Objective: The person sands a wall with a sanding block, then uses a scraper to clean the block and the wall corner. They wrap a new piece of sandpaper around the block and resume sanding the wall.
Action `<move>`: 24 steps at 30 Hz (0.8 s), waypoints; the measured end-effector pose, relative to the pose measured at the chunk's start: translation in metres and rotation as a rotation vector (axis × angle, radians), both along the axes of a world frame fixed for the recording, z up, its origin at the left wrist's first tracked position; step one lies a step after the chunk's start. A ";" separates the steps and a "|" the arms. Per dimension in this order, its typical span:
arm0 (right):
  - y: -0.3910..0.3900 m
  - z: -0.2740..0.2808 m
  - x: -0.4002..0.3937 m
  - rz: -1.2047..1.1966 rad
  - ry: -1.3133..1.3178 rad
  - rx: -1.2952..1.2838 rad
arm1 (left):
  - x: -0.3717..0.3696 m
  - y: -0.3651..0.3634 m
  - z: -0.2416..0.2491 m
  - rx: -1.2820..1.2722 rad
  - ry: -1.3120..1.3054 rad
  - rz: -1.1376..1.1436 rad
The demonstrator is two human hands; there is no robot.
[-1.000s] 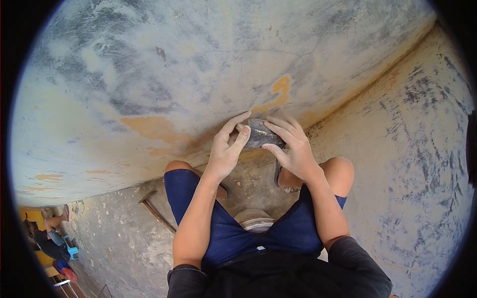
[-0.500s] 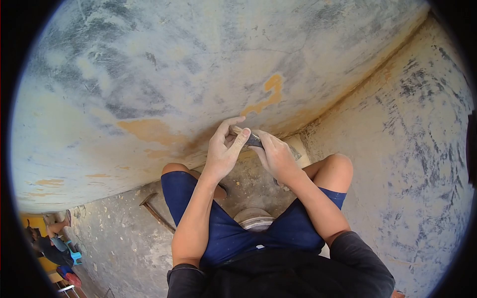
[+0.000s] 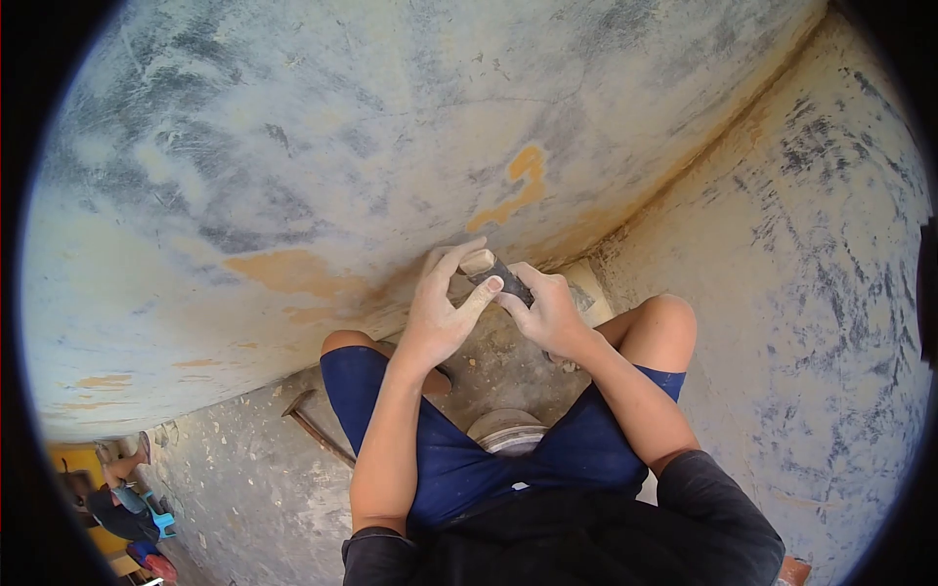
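Observation:
A sanding block (image 3: pixel 506 280), a pale wooden piece wrapped in a dark sheet that looks like sandpaper, is held up between both hands in front of the wall. My left hand (image 3: pixel 437 311) grips its left end, thumb in front and fingers behind. From the other side, my right hand (image 3: pixel 550 313) pinches the dark wrap with thumb and fingers. Pale dust coats the fingers of both hands. Behind them rises the plastered wall (image 3: pixel 362 186), mottled grey and white with orange-brown patches.
A second wall (image 3: pixel 762 342) meets the first at a corner on the right. On the floor (image 3: pixel 244 479), left of my knee, lies a hammer-like tool (image 3: pixel 318 427). A round pale object (image 3: pixel 505 432) sits between my legs. Another person (image 3: pixel 122 513) is at lower left beside a blue stool (image 3: pixel 162 520).
The sanding block has been turned so its pale wooden end and dark face now show more. Both hands have shifted slightly around it. The view has moved a little.

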State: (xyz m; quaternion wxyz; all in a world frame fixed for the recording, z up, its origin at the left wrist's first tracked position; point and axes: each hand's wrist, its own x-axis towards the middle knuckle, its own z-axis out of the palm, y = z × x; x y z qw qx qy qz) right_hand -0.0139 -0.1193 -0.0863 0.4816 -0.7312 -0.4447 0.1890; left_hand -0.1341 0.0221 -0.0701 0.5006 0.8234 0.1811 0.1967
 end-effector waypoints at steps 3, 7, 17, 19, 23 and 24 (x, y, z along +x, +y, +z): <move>0.004 0.010 -0.001 -0.015 0.087 -0.035 | 0.009 -0.020 -0.020 -0.501 -0.098 0.077; 0.004 0.003 0.006 0.088 0.159 -0.111 | 0.014 -0.028 -0.037 -0.416 -0.112 0.105; -0.007 0.023 0.005 0.089 0.062 0.084 | 0.018 -0.027 -0.026 -1.049 -0.328 0.101; -0.012 0.031 0.009 0.105 0.033 0.027 | 0.018 -0.026 -0.023 -1.177 -0.356 0.101; -0.018 0.018 0.016 0.143 0.341 0.118 | 0.022 -0.028 -0.016 -1.476 -0.364 0.094; -0.019 0.025 0.015 0.159 0.172 0.139 | 0.024 -0.029 -0.015 -1.591 -0.353 0.136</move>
